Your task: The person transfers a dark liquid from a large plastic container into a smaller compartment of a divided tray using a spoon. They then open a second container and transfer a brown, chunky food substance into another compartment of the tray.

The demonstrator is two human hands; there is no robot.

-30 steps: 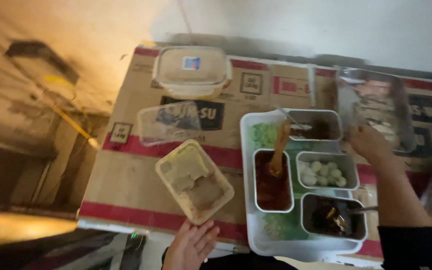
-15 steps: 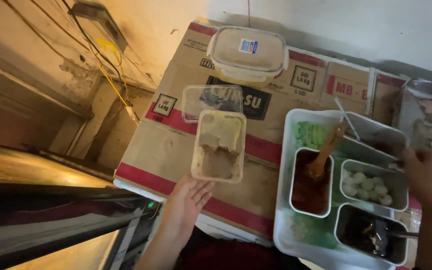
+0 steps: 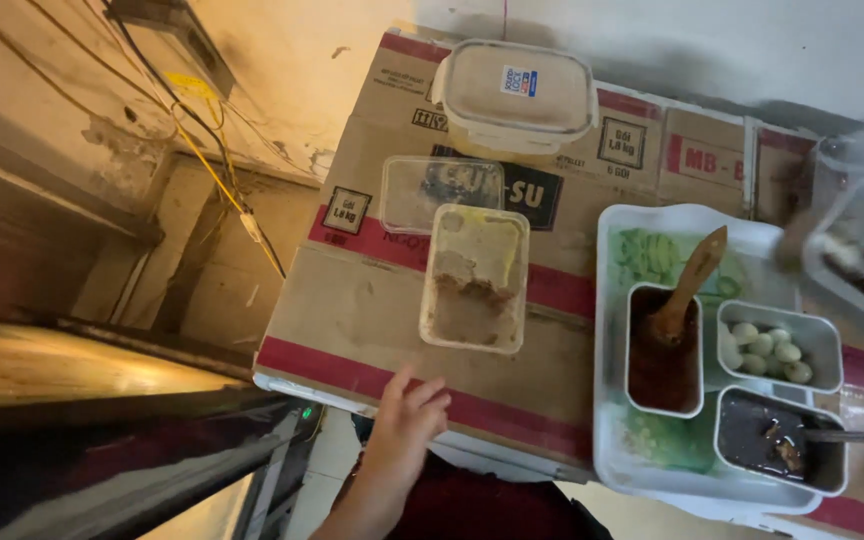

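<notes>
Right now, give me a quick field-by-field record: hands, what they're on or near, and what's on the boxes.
left hand: open, resting on the near edge of the cardboard box, holding nothing
right hand: not clearly seen; a blurred shape at the right edge
nearest thing: open clear tub with brown and pale paste
behind it: loose clear lid, then lidded container
white tray: red sauce tin with wooden spoon, tin of pale eggs, tin of dark sauce

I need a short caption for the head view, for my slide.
Left hand rests on a cardboard box near an open tub; a white tray holds sauce and eggs.
</notes>
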